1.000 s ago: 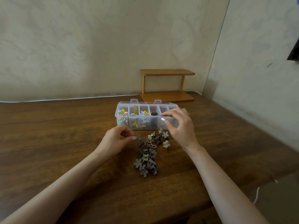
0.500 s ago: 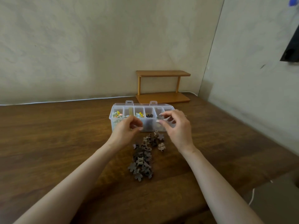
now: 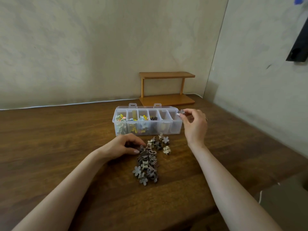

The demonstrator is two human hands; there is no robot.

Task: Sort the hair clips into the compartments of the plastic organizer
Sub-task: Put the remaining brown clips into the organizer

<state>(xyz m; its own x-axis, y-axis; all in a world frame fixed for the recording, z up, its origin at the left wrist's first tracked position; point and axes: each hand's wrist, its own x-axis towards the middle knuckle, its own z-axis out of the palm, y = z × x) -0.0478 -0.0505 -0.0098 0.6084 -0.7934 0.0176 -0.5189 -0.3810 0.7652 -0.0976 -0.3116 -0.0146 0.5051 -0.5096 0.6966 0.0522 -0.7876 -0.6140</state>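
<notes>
Dropping is our step now: our right hand point(image 3: 194, 124) pinches one grey flower clip point(image 3: 181, 111) between thumb and forefinger, at the rim of the end compartment of the clear organizer point(image 3: 175, 130) beyond both hands. Next we must release it squarely inside that slot. Our left hand point(image 3: 121, 145) curls its fingers at the pile of loose clips point(image 3: 147, 162) between our hands on the table point(image 3: 50, 139); whether it grips one, we cannot tell. Six compartments; pile too tangled to count.
</notes>
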